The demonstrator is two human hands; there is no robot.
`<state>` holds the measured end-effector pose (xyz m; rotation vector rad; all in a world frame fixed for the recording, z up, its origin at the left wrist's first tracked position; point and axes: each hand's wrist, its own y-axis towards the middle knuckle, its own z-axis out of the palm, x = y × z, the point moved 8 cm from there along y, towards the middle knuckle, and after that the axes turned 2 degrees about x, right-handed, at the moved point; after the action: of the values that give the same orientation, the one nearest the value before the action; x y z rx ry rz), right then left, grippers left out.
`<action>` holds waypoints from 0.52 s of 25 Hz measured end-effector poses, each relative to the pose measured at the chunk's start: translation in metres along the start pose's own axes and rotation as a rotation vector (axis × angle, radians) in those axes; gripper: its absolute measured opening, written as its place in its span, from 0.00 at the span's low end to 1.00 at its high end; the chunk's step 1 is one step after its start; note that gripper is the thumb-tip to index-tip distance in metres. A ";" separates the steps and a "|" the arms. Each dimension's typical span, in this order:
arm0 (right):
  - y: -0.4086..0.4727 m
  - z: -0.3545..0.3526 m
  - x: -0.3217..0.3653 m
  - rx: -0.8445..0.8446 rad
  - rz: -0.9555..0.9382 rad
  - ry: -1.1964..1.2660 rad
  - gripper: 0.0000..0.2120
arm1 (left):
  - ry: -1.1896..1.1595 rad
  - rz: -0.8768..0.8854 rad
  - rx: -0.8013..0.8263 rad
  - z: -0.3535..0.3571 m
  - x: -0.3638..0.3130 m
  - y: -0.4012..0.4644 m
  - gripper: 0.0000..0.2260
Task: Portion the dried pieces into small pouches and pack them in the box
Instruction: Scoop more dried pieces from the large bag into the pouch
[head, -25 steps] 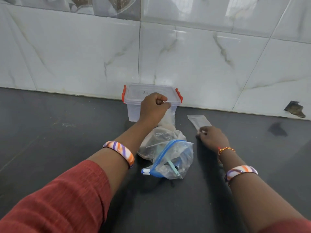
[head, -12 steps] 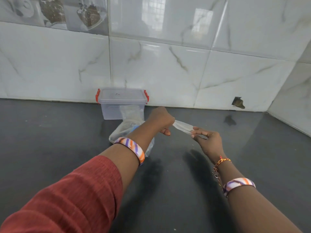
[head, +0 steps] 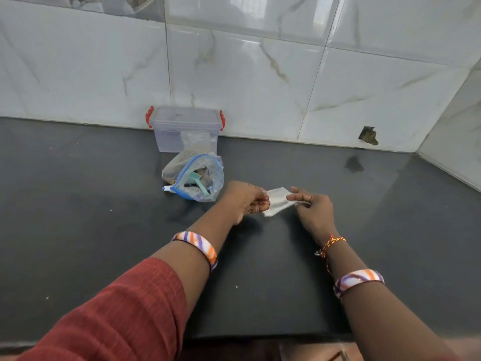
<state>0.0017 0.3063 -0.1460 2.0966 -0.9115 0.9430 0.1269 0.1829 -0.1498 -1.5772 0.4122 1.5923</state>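
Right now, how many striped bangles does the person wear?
2. One striped bangle sits on the left forearm, just past the red sleeve. The other striped bangle sits on the right forearm, behind a thread bracelet. More could be hidden under the sleeve.

Kitchen: dark countertop (head: pixel 104 204), tiled backsplash (head: pixel 260 74)

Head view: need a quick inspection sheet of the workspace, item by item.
Surface: dark countertop, a few pale specks.
Job's things: clear box with red latches, lid on, against the wall; zip bag with blue seal in front of it, holding a teal scoop; small pouch held between both hands.
Clutter: nothing seen.
Hands: left hand and right hand each pinch an end of the pouch.
Cables: nothing seen.
Surroundings: marble-look wall tiles, hole at right.
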 end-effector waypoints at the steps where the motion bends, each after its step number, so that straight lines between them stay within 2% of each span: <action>1: -0.002 0.004 0.004 0.016 -0.027 -0.070 0.15 | -0.019 -0.002 -0.021 0.000 0.009 -0.001 0.07; 4: -0.004 0.015 0.007 0.059 -0.085 -0.227 0.15 | 0.020 0.068 -0.196 -0.009 0.022 -0.003 0.05; 7: -0.005 0.014 0.010 0.038 -0.120 -0.312 0.16 | 0.195 0.285 -0.418 -0.022 0.016 -0.018 0.03; 10: -0.016 0.009 0.037 -0.129 -0.337 -0.405 0.15 | 0.296 0.310 -0.466 -0.023 0.016 -0.019 0.09; 11: -0.022 0.015 0.045 -0.112 -0.377 -0.389 0.14 | 0.311 0.307 -0.472 -0.023 0.016 -0.017 0.11; 13: -0.026 0.040 0.052 0.044 -0.358 -0.423 0.12 | 0.377 0.326 -0.474 -0.022 0.014 -0.012 0.13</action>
<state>0.0619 0.2726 -0.1322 2.4394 -0.6781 0.3439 0.1520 0.1785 -0.1624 -2.2849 0.5419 1.7177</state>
